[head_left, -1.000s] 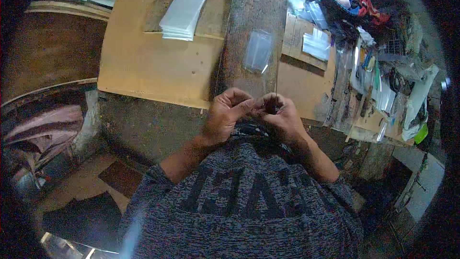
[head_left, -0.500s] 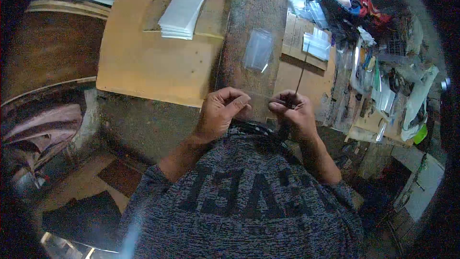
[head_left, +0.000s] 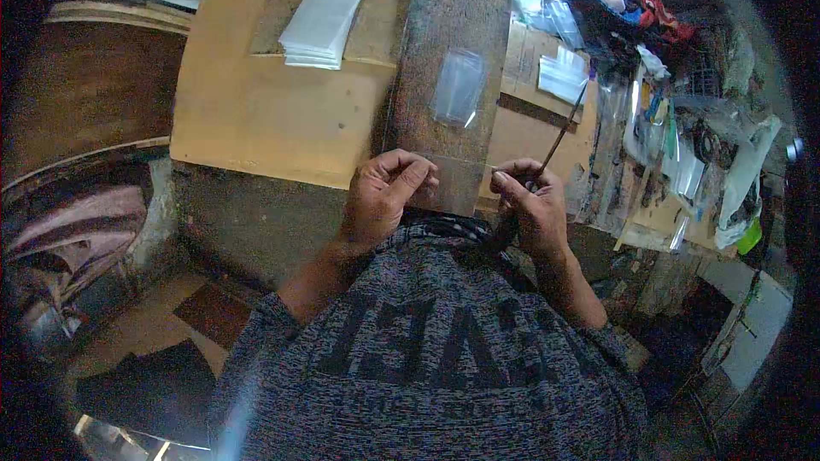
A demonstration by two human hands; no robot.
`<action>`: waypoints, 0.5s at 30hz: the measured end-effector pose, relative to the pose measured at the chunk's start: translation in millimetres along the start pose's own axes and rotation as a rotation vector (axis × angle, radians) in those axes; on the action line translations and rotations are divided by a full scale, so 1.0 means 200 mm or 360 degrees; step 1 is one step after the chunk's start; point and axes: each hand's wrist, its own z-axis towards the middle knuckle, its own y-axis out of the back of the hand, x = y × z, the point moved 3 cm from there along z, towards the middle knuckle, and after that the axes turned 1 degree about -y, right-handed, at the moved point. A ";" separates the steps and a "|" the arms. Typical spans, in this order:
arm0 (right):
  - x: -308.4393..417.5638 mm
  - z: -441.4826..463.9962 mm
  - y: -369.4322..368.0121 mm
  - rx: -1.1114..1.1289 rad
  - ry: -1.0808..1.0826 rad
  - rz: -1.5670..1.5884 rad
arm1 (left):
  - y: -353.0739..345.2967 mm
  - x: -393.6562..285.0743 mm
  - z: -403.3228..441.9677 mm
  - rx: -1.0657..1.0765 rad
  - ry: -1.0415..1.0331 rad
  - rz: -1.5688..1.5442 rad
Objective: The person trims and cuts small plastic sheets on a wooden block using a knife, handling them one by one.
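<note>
My right hand (head_left: 535,201) grips a thin dark stick (head_left: 564,132) that slants up and to the right. Its thumb and forefinger also pinch one end of a fine, barely visible thread (head_left: 465,163). At the other end, my left hand (head_left: 389,192) has thumb and forefinger pressed together on the thread. Both hands are over the near end of a dark wooden board (head_left: 453,8). Beyond them, a small stack of clear plastic pieces (head_left: 459,87) lies on this board.
A stack of white sheets (head_left: 327,19) lies at the back left on a yellowish panel (head_left: 256,111). More clear plastic pieces (head_left: 563,74) rest on a small board at the right. Bags, cloth and tools (head_left: 683,137) crowd the right side.
My hands were close together and have moved apart, the left one leftward and the right one rightward. The dark stick has swung from upright to a slant toward the right.
</note>
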 end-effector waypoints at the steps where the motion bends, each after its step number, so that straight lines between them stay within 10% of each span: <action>1: 0.00 0.00 0.00 -0.0001 0.0019 -0.0034 | 0.00 0.00 0.00 0.0008 -0.0035 -0.0005; 15: -0.01 0.04 -0.01 0.0050 -0.0006 -0.0118 | -0.06 0.00 -0.01 0.0321 0.0417 0.0091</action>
